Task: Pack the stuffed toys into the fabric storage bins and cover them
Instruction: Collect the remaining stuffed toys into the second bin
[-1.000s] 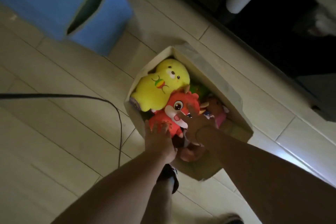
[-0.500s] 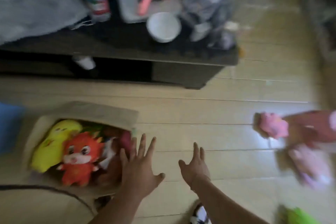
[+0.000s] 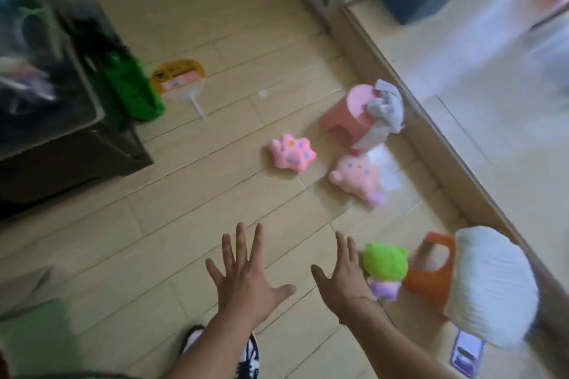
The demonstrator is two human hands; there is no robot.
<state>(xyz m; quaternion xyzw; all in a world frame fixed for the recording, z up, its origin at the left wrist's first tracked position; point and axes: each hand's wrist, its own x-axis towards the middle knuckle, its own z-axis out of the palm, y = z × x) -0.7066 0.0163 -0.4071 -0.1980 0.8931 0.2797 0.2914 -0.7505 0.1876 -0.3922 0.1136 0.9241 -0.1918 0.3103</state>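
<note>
Left hand is spread flat above the floor, fingers straight, holding nothing. Right hand is likewise released and empty. A green toy lies just right of the right hand. Two pink toys lie on the floor well beyond both hands, near a pink stool. An orange bag sits beside the green toy.
</note>
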